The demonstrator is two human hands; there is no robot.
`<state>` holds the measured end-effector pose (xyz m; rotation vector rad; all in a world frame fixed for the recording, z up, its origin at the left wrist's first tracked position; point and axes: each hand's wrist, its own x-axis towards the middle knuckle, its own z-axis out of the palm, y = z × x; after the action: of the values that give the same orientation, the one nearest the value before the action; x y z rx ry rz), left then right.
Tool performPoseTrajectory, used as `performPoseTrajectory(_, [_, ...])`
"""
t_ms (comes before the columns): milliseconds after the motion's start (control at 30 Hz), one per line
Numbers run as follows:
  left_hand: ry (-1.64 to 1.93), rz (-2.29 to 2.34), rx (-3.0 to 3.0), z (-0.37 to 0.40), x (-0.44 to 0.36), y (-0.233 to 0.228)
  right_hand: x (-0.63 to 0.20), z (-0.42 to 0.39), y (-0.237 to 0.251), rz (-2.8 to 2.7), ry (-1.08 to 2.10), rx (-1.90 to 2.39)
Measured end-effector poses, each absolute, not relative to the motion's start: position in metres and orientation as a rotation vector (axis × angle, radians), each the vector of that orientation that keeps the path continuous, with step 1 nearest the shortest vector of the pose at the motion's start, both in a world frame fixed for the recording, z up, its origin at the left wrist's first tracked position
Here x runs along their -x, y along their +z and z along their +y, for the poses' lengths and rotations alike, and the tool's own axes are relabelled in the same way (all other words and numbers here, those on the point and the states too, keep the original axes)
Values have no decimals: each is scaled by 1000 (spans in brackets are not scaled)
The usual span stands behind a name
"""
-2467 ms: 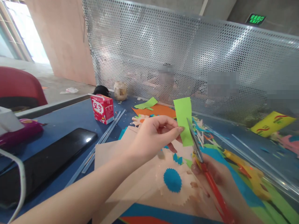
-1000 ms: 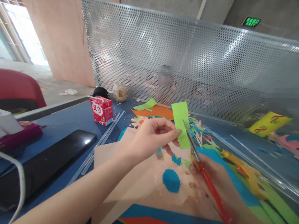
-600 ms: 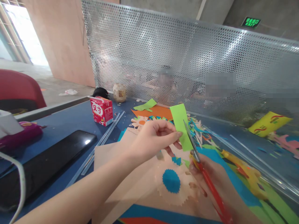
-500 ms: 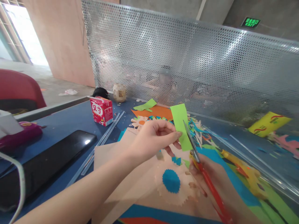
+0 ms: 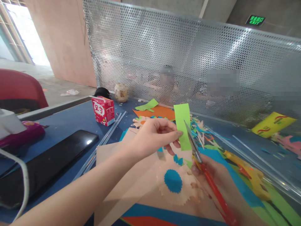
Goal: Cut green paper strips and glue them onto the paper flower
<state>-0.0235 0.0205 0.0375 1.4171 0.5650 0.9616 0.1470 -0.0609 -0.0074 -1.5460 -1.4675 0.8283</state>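
Between thumb and fingers, my left hand (image 5: 162, 135) pinches a light green paper strip (image 5: 181, 117) held nearly upright. My right hand (image 5: 209, 175) is closed on red-handled scissors (image 5: 211, 183). Their blades point up and lie against the right edge of the green strip; whether they are parted is hard to make out. Below the hands, a cream paper flower with a blue toothed centre (image 5: 173, 181) rests on cream paper sheets (image 5: 122, 175). Small blue paper pieces (image 5: 178, 159) lie just above the flower.
A yellow glue gun (image 5: 249, 172) lies at right near clear glue sticks (image 5: 279, 179). Paper scraps (image 5: 199, 130) are heaped behind my hands. At left are a black phone (image 5: 51, 163), a white cable (image 5: 24, 175) and a red drink carton (image 5: 103, 111). A perforated metal screen (image 5: 141, 47) borders the back.
The green strip has turned slightly more upright, with the scissor blades still at its right edge. Both hands keep nearly the same place; the whole view has shifted a little.
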Motion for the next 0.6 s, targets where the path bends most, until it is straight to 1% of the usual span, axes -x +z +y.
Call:
performPoseTrajectory(167, [976,605,-1467,21,25,38,-147,-61,-7,-1531,738,1584])
performPoseTrajectory(400, [1010,648,-1524,23,27,38,-151,-61,-4,-1590,717,1582])
performPoseTrajectory(600, [1044,662,-1587,23,28,38,-153,-60,-8,-1637,630,1589])
